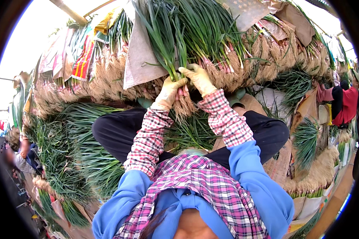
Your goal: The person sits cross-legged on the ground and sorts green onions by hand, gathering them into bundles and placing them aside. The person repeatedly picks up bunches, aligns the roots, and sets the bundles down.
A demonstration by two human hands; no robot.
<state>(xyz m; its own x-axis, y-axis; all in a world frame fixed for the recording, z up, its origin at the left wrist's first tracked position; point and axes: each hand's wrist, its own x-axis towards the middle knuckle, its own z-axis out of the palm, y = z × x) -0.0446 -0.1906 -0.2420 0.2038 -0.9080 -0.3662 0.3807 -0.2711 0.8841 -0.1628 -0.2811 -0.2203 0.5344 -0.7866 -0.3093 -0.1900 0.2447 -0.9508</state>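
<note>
My left hand (167, 92), in a pale yellow glove, grips a small bunch of green garlic (181, 91) around its lower stems. The bunch's pinkish bulbs and long tan roots (184, 107) hang below the fist, and its green leaves (163, 44) stretch away from me. Just right of that fist, my gloved right hand (199, 79) has its thumb and fingertips at a single stalk (182, 56) beside the bunch. Immediately behind my hands lies a thick pile of green garlic (203, 33), roots towards me. A greyish cloth sheet (143, 56) drapes over it at the left.
More stacked garlic with matted roots (107, 71) runs across the far side. Loose green leaves (92, 134) lie by my left knee and between my legs. Sacking (279, 161) is at my right. A person in red (345, 104) sits far right; another person (25, 158) is far left.
</note>
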